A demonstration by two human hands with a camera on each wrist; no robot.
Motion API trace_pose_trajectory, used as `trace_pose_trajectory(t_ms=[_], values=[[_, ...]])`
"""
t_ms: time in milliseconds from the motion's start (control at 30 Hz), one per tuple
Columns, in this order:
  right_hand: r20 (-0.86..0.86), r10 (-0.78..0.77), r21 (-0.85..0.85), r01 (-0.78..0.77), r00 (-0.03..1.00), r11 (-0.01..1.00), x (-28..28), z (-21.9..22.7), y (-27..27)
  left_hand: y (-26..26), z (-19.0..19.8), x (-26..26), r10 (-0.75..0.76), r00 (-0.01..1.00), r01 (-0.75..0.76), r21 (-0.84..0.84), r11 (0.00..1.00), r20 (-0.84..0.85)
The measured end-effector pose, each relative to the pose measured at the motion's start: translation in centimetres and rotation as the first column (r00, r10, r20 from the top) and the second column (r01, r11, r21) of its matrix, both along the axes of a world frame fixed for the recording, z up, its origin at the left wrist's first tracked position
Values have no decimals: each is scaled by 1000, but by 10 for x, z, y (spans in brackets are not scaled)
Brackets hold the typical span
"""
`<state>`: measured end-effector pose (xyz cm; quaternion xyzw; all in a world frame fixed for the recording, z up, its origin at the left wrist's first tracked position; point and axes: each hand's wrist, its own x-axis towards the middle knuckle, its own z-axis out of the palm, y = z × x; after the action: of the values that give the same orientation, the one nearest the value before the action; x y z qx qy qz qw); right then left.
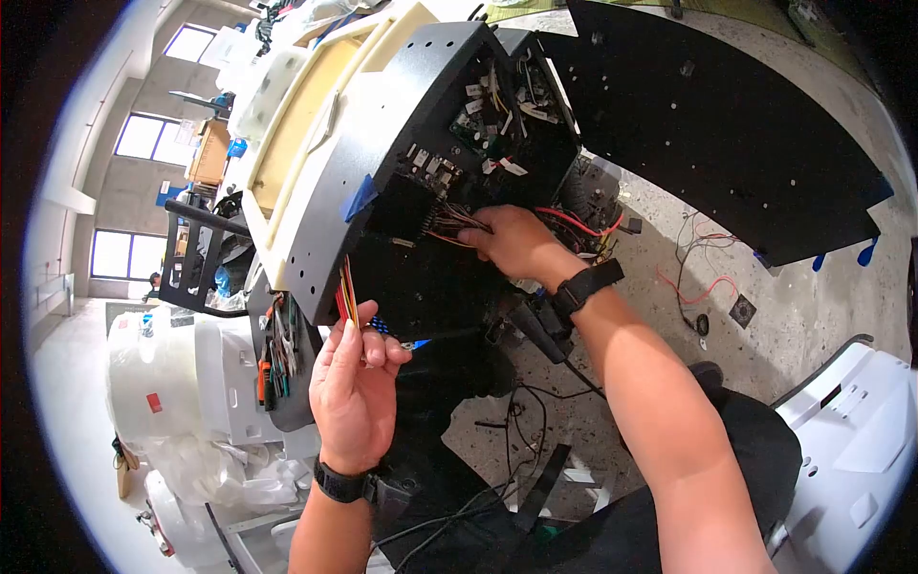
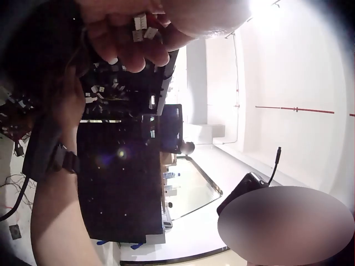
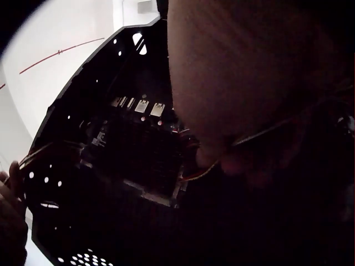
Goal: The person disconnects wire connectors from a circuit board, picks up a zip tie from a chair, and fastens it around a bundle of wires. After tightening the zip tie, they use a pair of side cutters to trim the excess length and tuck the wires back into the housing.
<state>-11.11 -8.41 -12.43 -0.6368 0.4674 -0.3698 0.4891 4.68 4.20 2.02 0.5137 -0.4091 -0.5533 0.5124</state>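
Note:
My left hand holds a bundle of red, yellow and dark wires at the edge of a black housing. Small white connectors show among its fingers in the left wrist view. Inside the housing, my right hand pinches several thin brown wires beside a circuit board. The right wrist view is dark; metal ports on the board and a yellowish wire by the fingertips stand out. The right fingertips are partly hidden there.
Blue tape sticks to the housing's outer wall. More boards and labelled wires fill its upper part. A large curved black panel stands at the right. Red cables and loose black cables lie nearby. Tools hang at the left.

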Motion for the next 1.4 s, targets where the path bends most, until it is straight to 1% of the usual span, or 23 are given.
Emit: trace_pose_trajectory(t_ms=[33, 167, 233, 267, 333, 400, 567, 667, 733, 767, 900, 967, 1000, 1100, 1167, 1200, 1267, 1400], values=[[-38, -1, -6, 1, 999, 1000, -2, 3, 1, 0, 0, 0, 0, 1000, 0, 0, 1000, 0], [-19, -42, -17, 41, 999, 999, 4, -4, 1, 1, 0, 3, 3, 1000, -3, 15, 1000, 9], [49, -6, 93, 2, 999, 996, 2, 2, 6, 2, -1, 3, 4, 1000, -4, 23, 1000, 7], [47, -6, 92, 2, 999, 996, 4, 0, 7, 3, -2, 2, 22, 1000, -22, 33, 999, 19], [13, -91, -47, 91, 996, 995, 10, -7, 9, 3, -4, 2, 39, 999, -40, 42, 998, 26], [-2, -99, -46, 99, 995, 994, 12, -9, 11, 4, -6, 3, -2, 999, 0, 41, 999, 47], [-47, -129, -47, 126, 991, 991, 22, -10, 17, 5, -5, 8, -8, 1000, 8, 33, 999, -1], [-46, -142, -124, 136, 989, 983, 25, -6, 21, 6, -4, 8, -9, 1000, 9, 28, 1000, 1], [34, 8, -58, -6, 999, 998, 22, 5, 24, 6, -2, 8, 8, 999, -9, 28, 1000, 39], [-51, 25, 5, -25, 998, 1000, 19, 11, 25, 6, -2, 8, 7, 999, -8, 23, 1000, 36], [-42, -55, -84, 52, 998, 995, 17, 10, 25, 6, 0, 3, 12, 1000, -12, 15, 1000, 8], [-97, 46, -10, -47, 994, 999, 13, 17, 26, 7, 1, 3, 32, 999, -33, 36, 999, 30], [-97, 43, -12, -44, 994, 999, 13, 18, 27, 8, 1, 5, 29, 999, -30, 34, 999, 30], [-76, 24, -61, -28, 997, 998, 15, 18, 31, 6, -1, 11, 4, 999, -6, 35, 999, 38], [-198, -9, -40, 1, 980, 999, 17, 16, 33, 6, -3, 13, 0, 998, -2, 40, 999, 63], [-197, -10, -39, 3, 980, 999, 17, 13, 34, 5, -4, 13, -2, 998, -1, 42, 999, 64], [-217, -81, -88, 63, 973, 994, 17, 8, 34, 5, -7, 14, -21, 997, 17, 55, 998, 75], [-240, -107, -88, 88, 965, 992, 14, 4, 32, 4, -9, 4, 1, 994, -9, 72, 997, 113]])
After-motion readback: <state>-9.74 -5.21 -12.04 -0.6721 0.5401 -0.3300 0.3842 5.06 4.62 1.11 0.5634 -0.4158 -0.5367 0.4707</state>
